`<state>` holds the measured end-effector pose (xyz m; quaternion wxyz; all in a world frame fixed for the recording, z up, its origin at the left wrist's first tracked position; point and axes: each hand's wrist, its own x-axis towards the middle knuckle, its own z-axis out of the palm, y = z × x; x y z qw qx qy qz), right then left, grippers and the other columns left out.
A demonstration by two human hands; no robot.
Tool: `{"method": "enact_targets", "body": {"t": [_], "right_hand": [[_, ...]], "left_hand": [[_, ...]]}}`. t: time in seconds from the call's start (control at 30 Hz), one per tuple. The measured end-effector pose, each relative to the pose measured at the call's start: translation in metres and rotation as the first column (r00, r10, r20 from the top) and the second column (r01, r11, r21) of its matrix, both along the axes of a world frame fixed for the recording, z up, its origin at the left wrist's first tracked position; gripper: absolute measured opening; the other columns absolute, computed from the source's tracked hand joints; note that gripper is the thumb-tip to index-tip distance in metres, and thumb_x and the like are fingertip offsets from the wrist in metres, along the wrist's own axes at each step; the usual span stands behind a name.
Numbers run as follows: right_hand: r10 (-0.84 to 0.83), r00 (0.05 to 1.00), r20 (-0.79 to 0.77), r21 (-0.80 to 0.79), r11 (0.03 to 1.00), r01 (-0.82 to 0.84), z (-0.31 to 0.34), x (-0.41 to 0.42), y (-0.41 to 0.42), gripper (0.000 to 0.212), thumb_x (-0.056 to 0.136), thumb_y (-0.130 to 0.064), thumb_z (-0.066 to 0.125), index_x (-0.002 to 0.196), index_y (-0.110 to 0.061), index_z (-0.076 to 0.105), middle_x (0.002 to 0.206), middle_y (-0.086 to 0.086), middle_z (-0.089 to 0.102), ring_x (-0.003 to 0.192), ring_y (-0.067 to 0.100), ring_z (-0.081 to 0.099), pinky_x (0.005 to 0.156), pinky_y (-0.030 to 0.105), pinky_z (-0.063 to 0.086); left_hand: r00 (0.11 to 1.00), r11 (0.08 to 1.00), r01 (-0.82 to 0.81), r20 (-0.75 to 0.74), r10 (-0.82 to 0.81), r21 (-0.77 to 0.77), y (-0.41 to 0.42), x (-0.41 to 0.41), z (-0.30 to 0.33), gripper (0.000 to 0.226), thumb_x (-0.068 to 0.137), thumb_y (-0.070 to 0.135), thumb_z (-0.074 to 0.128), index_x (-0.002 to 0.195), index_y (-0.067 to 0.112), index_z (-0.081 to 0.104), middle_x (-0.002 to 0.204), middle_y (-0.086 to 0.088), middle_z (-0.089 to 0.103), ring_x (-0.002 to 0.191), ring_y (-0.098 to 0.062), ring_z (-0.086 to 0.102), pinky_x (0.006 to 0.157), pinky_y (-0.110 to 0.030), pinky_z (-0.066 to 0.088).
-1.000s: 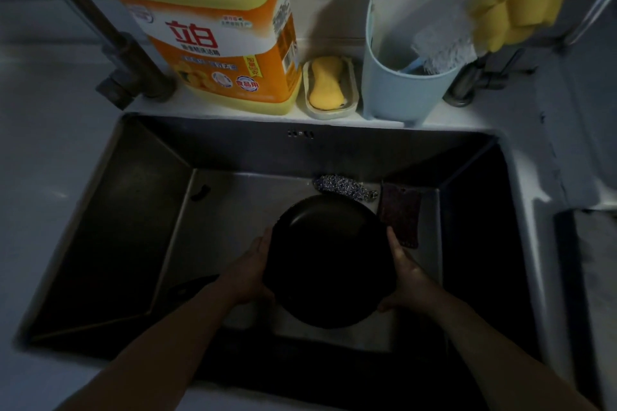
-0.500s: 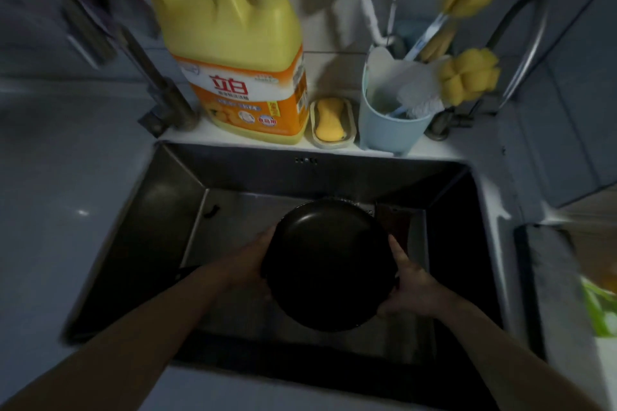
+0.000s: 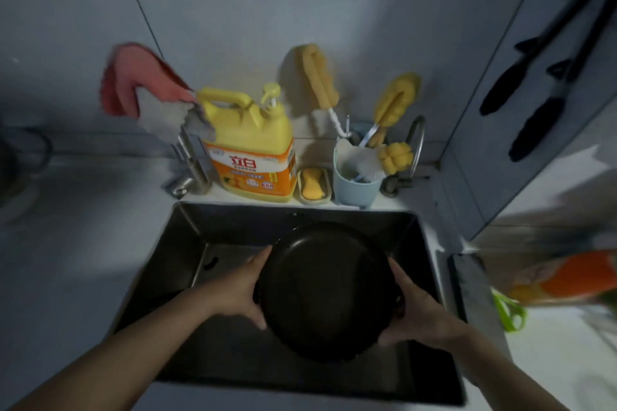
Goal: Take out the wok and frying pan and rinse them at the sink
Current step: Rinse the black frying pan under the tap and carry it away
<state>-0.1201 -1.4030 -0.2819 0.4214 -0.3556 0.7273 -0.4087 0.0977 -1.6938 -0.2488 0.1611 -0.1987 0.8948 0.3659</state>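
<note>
Pan [image 3: 325,290]: dark, round, over sink [image 3: 187,237]; left hand [image 3: 238,287] clamps rim at 9 o'clock, right hand [image 3: 415,307] at 3. Advice: grip evenly, tilt under faucet [image 3: 188,160] at 11.

I can't see the sink [image 3: 187,245] floor under the dark pan [image 3: 325,290], which covers the middle of the basin; whether this pan is the wok or the frying pan I can't tell, since no handle shows; my left hand [image 3: 238,290] and right hand [image 3: 415,307] have their fingers tucked behind the pan's rim, out of sight; both forearms run off the bottom edge; the orange object [image 3: 567,277] at the right edge is smeared by blur and cut off; the dark utensils [image 3: 534,103] hanging on the wall are streaked, their tops lost at the frame's edge; the faucet [image 3: 190,170] spout is wrapped by a cloth [image 3: 167,117].
</note>
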Motion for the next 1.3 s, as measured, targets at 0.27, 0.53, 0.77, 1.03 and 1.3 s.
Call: {"method": "enact_targets", "body": {"t": [0.27,0.53,0.77,1.03,1.3], "right_hand": [[0.031,0.999,-0.026,-0.106,0.994,-0.033,0.062,0.011,0.022,0.144,0.045,-0.028,0.100,0.152,-0.037,0.004,0.150,-0.014,0.040,0.138,0.007,0.039,0.114,0.043,0.037],[0.144,0.977,-0.160,-0.215,0.961,-0.176,0.157,0.020,0.047,0.116,0.061,-0.004,0.090,0.147,-0.030,0.017,0.137,-0.023,0.044,0.122,-0.018,0.042,0.096,0.006,0.039],[0.145,0.967,-0.209,-0.183,0.966,-0.184,0.199,0.025,0.066,0.115,0.065,-0.011,0.090,0.146,-0.041,0.014,0.130,-0.021,0.044,0.110,-0.017,0.049,0.087,0.006,0.045],[0.104,0.972,-0.208,-0.090,0.988,-0.125,0.214,0.032,0.076,0.114,0.063,-0.026,0.091,0.142,-0.052,0.014,0.128,-0.019,0.045,0.114,0.002,0.049,0.096,0.019,0.046],[0.059,0.982,-0.178,-0.050,0.996,-0.069,0.214,0.048,0.075,0.105,0.067,-0.021,0.089,0.136,-0.053,0.016,0.124,-0.022,0.045,0.120,0.006,0.047,0.093,0.011,0.041]], "left_hand": [[1.000,0.997,-0.012,-0.027,0.010,-0.079,0.016,0.011,0.072,0.142,0.048,0.038,0.090,0.147,0.041,-0.012,0.157,0.013,0.007,0.142,-0.009,0.015,0.116,-0.031,0.022],[0.992,0.996,0.025,-0.124,-0.035,-0.081,0.047,0.018,0.143,0.132,0.049,0.032,0.091,0.138,0.057,-0.003,0.147,0.022,0.016,0.137,-0.003,0.015,0.115,-0.030,0.019],[0.993,0.996,0.043,-0.104,-0.051,-0.075,0.067,0.023,0.188,0.131,0.048,0.030,0.092,0.139,0.058,0.002,0.149,0.020,0.023,0.139,-0.007,0.022,0.117,-0.040,0.023],[0.994,0.992,0.096,-0.038,-0.100,-0.082,0.068,0.017,0.206,0.133,0.042,0.037,0.092,0.145,0.048,0.008,0.147,0.017,0.033,0.139,-0.012,0.029,0.115,-0.045,0.027],[0.985,0.976,0.172,0.024,-0.171,-0.130,0.054,0.017,0.210,0.130,0.043,0.041,0.090,0.144,0.047,0.009,0.147,0.018,0.033,0.139,-0.011,0.027,0.116,-0.043,0.026]]}}
